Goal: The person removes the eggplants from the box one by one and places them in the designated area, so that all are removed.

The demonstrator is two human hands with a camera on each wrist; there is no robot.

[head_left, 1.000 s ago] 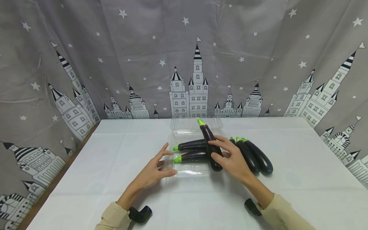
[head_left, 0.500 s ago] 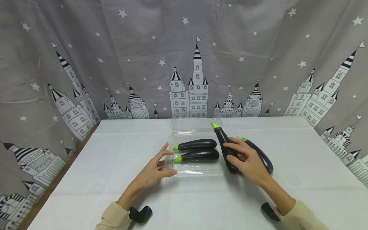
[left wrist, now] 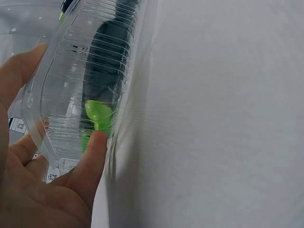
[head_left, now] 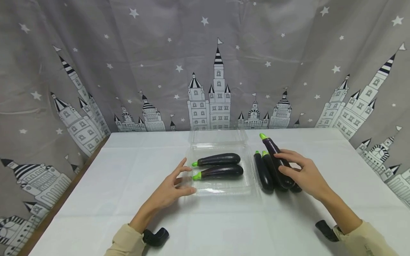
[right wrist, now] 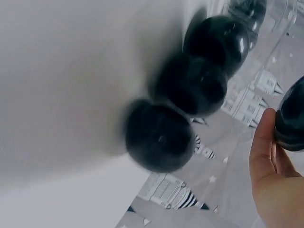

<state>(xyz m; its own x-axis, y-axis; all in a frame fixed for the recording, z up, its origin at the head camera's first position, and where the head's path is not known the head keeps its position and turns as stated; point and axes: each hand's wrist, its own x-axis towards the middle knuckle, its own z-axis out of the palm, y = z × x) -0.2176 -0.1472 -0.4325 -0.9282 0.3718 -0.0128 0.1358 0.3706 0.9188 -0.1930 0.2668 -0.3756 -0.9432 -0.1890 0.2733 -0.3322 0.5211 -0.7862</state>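
My right hand (head_left: 305, 174) grips a dark purple eggplant (head_left: 272, 147) with a green stem end, raised over several others. On the table below it lie an eggplant (head_left: 263, 174), another partly covered (head_left: 269, 163), and a third mostly hidden one (head_left: 296, 188). In the right wrist view, three dark rounded ends (right wrist: 159, 135) stand in a row, apart from the held eggplant (right wrist: 292, 116). With fingers spread, my left hand (head_left: 171, 190) touches the left side of a clear plastic container (head_left: 221, 190). Two eggplants (head_left: 222, 171) lie inside, stems to the left.
The container's clear lid (head_left: 219, 137) is folded back toward the curtain. A white cloth (head_left: 128, 163) covers the table, whose brown edge (head_left: 64, 199) shows at left. A grey curtain (head_left: 144, 46) with castles and stars hangs behind.
My right hand has carried the eggplant rightward from above the container to over the eggplants beside it. The left hand and the two eggplants in the container keep their places.
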